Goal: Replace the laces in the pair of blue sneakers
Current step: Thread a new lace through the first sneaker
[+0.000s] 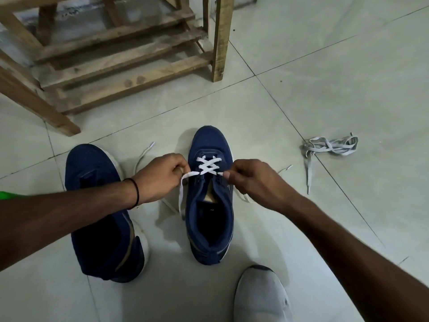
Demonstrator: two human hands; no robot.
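Observation:
Two blue sneakers stand on the tiled floor, toes pointing away. The right sneaker has a white lace crossed through its front eyelets. My left hand pinches the left strand beside the sneaker, and the strand hangs down its left side. My right hand pinches the right strand at the sneaker's right edge. The left sneaker lies under my left forearm; no lace shows on it.
A tangled grey lace lies on the floor to the right. A wooden frame stands at the back left. A white-socked foot rests at the bottom, near the right sneaker's heel.

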